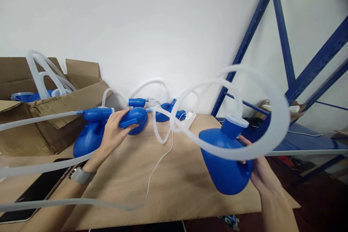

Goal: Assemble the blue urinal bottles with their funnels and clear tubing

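Observation:
My right hand (259,170) is closed round the handle of a blue plastic bottle (225,166) and holds it tilted above the table's right side. The bottle has a wide neck with a whitish cap (237,120), and a translucent hose (280,116) loops in front of it. On the left, my left hand (115,130) grips a second blue bottle (138,117) between thumb and fingers, near the back of the table. Another blue bottle (88,139) stands beside my left wrist, with a hose running off to the left.
An open cardboard box (54,127) at left contains blue bottles and hoses. More blue bottles (163,112) lie by the wall near a white power strip (189,119) with a cable. A tablet-like black device (40,185) lies at front left. Blue metal shelving (285,43) stands at right.

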Motion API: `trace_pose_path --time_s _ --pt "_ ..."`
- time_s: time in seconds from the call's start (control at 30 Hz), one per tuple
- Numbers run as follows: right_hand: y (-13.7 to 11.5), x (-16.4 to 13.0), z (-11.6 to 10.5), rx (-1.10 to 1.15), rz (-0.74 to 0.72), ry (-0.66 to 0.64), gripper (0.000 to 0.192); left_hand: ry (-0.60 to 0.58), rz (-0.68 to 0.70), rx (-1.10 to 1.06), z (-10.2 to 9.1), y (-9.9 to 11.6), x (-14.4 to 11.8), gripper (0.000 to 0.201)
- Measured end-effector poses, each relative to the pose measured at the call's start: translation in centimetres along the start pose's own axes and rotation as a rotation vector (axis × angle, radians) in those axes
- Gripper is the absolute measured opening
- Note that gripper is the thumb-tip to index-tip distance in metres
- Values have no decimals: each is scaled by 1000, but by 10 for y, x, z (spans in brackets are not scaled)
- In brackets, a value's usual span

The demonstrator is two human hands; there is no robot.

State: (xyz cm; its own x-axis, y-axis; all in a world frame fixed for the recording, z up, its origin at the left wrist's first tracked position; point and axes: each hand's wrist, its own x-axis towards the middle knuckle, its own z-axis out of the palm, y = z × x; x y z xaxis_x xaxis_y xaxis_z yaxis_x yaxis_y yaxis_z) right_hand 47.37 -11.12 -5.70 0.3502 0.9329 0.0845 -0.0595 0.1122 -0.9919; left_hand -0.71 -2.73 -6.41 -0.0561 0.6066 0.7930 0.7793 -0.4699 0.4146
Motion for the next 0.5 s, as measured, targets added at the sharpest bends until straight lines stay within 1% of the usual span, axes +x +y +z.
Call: trace_pose_path --time_s 0.07,0.13,0.2,0.3,0.4,0.47,0.5 --pt "-10 -7 1 70 36 -4 74 8 -74 -63 1 22 4 62" --pt "-16 -13 5 99 24 -9 79 -13 -147 -125 5 45 7 61" --pt "-18 -18 13 95 -17 -2 88 -67 -174 -178 11 69 10 59" --pt "-15 -25 28 77 -40 56 96 -184 -160 -250 27 101 10 55" --pt "-10 -34 39 81 -38 122 90 -319 -138 -296 50 123 6 55" --pt "-8 -41 42 61 -69 136 81 -391 -183 -357 68 129 1 55" --pt "-7 -44 41 33 -91 132 74 -410 -231 -415 77 130 -1 53"
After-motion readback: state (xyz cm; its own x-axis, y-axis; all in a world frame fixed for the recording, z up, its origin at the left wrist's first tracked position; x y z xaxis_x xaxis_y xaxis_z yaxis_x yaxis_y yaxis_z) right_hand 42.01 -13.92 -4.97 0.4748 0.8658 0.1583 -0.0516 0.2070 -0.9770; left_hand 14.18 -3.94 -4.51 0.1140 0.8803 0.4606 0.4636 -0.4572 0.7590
